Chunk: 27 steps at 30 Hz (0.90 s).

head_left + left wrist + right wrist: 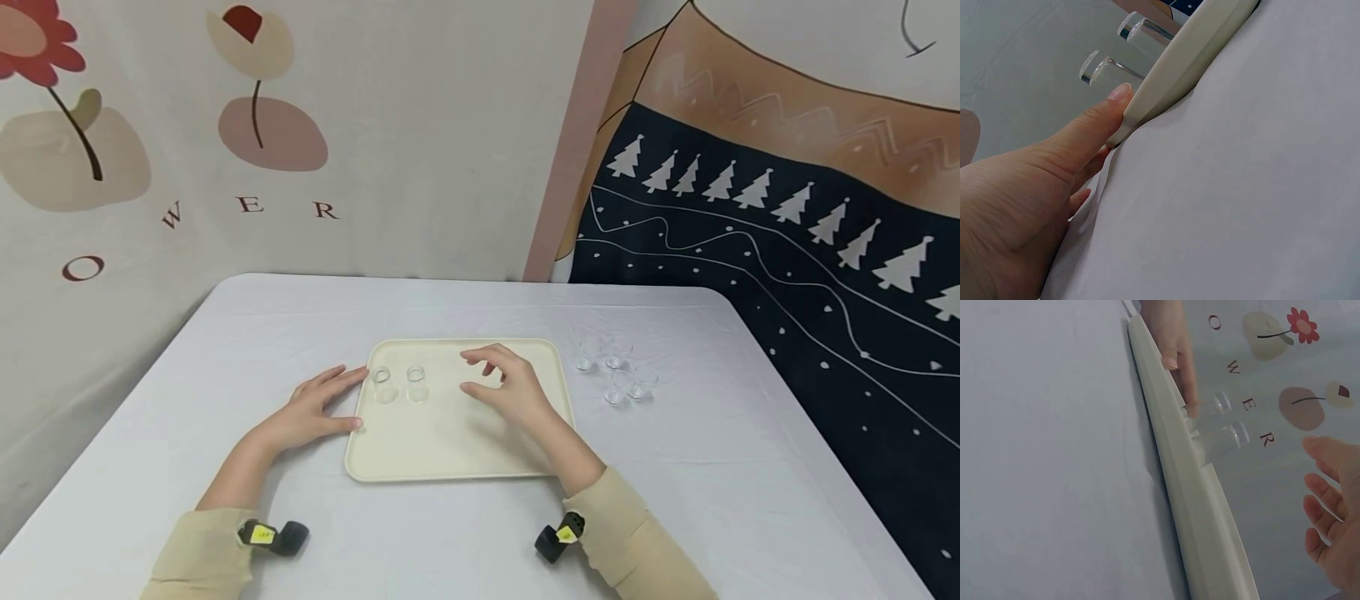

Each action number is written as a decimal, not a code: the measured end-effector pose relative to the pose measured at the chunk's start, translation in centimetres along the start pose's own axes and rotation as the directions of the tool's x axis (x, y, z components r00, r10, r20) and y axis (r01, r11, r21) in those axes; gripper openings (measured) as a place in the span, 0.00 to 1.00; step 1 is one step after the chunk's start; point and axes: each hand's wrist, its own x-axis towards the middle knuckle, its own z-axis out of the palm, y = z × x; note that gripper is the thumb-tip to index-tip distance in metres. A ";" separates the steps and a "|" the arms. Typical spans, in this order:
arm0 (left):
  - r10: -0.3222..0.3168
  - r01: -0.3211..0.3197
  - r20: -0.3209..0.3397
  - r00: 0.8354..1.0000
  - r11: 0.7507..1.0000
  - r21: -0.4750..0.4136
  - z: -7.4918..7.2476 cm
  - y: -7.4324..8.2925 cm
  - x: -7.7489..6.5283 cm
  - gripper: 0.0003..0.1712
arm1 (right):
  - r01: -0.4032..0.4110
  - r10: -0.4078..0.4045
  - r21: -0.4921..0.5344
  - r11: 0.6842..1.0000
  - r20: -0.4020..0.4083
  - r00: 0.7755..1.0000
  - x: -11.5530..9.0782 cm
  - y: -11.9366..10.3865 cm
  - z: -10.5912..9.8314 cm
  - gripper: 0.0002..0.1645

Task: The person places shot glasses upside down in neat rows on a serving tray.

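Note:
A cream tray [457,454] lies on the table, with two small clear glass cups [384,387] [417,385] standing side by side near its left edge, narrow ends up. My left hand [313,410] rests at that left edge, fingers spread and thumb touching the rim; in the left wrist view the thumb [1094,128] lies along the tray's side. Over the right part of the tray hovers my right hand [513,390], thumb and fingers apart with nothing between them. The right wrist view also shows the bent fingers [1322,500] of this hand holding nothing.
Several more clear glass cups [617,385] stand in a cluster on the white table [720,467], just right of the tray. Behind the table hangs a pale curtain [420,167] with flower prints, and a dark cloth [675,225] with white trees hangs at the right.

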 end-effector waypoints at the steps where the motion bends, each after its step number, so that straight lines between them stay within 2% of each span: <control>1: 0.002 -0.002 0.000 1.000 1.000 -0.002 0.0 0.0 0.0 0.49 | 0.014 -0.014 -0.004 1.000 -0.007 1.000 -0.1 0.0 -0.4 0.23; 10: 0.002 -0.002 -0.004 1.000 1.000 0.001 0.0 0.1 -0.1 0.49 | 0.069 -0.071 -0.039 0.997 -0.054 0.996 -1.5 -0.3 -3.6 0.22; 17: 0.008 -0.008 -0.003 1.000 1.000 0.005 0.0 0.0 0.1 0.49 | 0.047 -0.051 -0.062 0.997 -0.067 0.996 -3.0 -0.1 -6.5 0.24; 27: -0.001 0.002 -0.004 1.000 1.000 0.009 0.0 0.0 0.0 0.49 | 0.016 -0.033 -0.148 0.989 -0.112 0.993 -5.1 0.9 -10.4 0.25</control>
